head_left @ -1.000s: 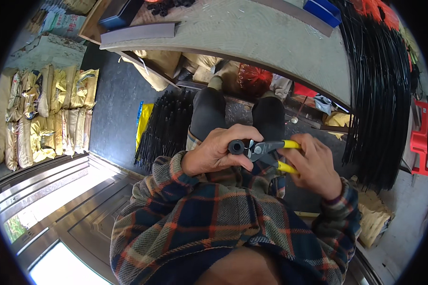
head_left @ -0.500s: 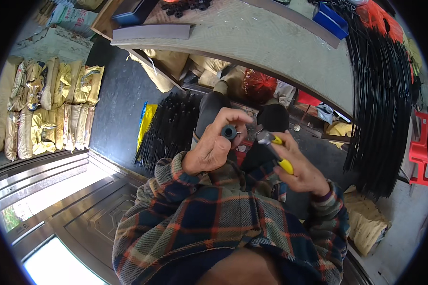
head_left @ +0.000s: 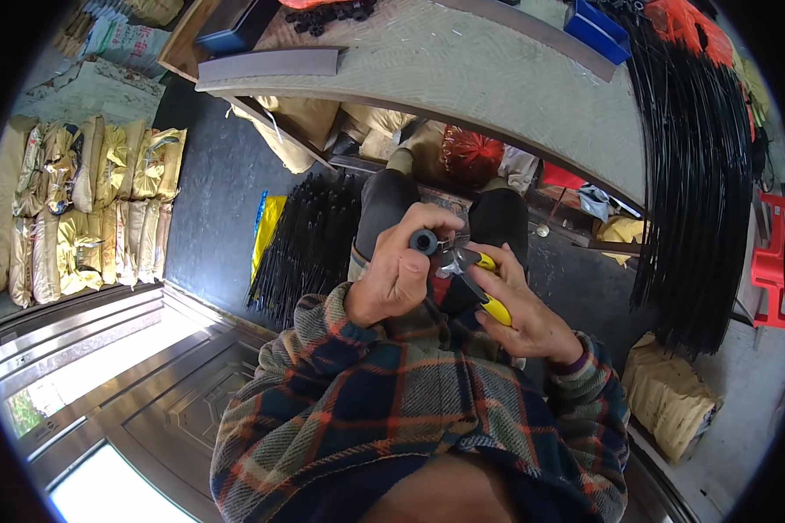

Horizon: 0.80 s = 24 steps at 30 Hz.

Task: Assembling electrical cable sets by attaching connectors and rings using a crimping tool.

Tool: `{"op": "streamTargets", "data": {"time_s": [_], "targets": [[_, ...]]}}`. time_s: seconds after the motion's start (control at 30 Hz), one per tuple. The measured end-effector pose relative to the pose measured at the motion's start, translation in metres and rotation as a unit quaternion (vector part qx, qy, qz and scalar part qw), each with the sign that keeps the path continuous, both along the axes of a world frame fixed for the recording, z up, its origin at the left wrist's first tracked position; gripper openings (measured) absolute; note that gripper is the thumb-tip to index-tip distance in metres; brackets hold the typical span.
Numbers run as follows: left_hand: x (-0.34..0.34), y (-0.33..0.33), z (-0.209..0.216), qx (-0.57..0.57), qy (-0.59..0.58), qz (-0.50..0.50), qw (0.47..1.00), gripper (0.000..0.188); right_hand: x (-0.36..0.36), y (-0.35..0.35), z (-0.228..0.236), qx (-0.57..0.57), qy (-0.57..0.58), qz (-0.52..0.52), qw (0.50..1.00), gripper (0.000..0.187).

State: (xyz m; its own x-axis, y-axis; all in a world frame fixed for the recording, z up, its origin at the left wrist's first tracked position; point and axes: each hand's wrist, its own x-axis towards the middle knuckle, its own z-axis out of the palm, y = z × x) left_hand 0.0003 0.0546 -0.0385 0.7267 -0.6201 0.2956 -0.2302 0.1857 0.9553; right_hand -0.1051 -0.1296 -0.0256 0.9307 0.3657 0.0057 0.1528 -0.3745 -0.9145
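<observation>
My left hand (head_left: pixel 391 277) is closed around a black, round, tube-like piece (head_left: pixel 423 241) whose open end with a dark hole points up. A thin, light wire-like bit seems to stick out from beside it, too small to make out. In my right hand (head_left: pixel 534 321) is a pair of pliers (head_left: pixel 460 261) with yellow-and-black handles and a metal head. The head meets the right side of the left hand's fingers, close by the black piece. Whether the jaws grip anything cannot be seen.
A worktable (head_left: pixel 497 78) spans the far side, with a blue bin (head_left: pixel 597 33) on it. Long black rods (head_left: pixel 689 200) hang over its right end; another rod bundle (head_left: pixel 305 244) stands left of my knees. Wrapped packages (head_left: pixel 87 200) are stacked left, a red stool (head_left: pixel 772 261) right.
My right hand has moved left with the pliers, bringing their head up against the left hand's fingers. The left hand keeps its hold on the black piece.
</observation>
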Motion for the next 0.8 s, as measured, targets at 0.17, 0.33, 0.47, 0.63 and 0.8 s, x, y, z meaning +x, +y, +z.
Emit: {"op": "streamTargets", "data": {"time_s": [0.17,0.33,0.47,0.63,0.8], "targets": [[0.001,-0.002,0.000,-0.002,-0.020,0.011,1.000,0.063,0.006,-0.004,0.003,-0.025,-0.011,0.011,1.000,0.057],[-0.003,-0.001,0.001,-0.005,-0.015,0.019,1.000,0.064,0.008,-0.010,0.017,0.003,0.049,0.011,0.999,0.041],[0.001,-0.002,0.001,0.010,-0.012,0.001,1.000,0.075,0.014,-0.025,0.025,0.022,0.016,0.034,0.999,0.028],[0.000,0.000,0.006,0.047,-0.016,-0.057,0.997,0.087,0.019,-0.057,0.049,0.172,0.309,0.172,0.919,0.021],[0.004,-0.005,0.003,-0.016,-0.039,-0.024,0.999,0.070,0.005,-0.039,0.066,-0.153,-0.018,0.042,0.987,0.031]]}}
